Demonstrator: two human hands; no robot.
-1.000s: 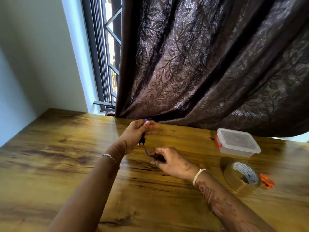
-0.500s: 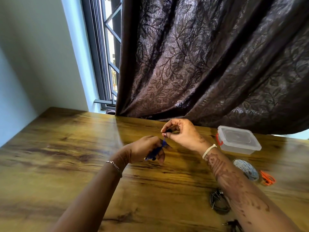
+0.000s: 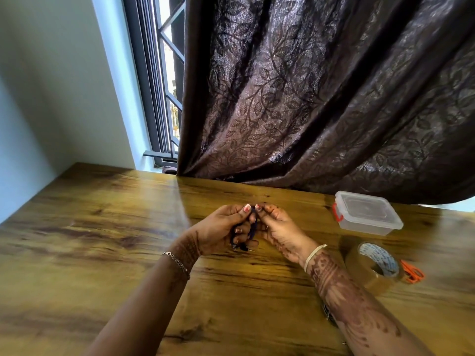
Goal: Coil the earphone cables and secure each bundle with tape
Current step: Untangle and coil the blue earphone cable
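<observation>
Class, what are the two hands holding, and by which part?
A dark blue earphone cable: the left hand grips its coiled bundle, the right hand pinches its top.

Blue print inside the tape roll (image 3: 376, 256) cannot be read.

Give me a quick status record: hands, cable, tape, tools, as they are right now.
left hand: grips the blue earphone cable
right hand: pinches the same cable near its top
cable: bunched between both hands
tape roll: on the table, right of the hands, untouched
scissors: orange, just right of the roll
container: clear, lidded, behind the roll
</observation>
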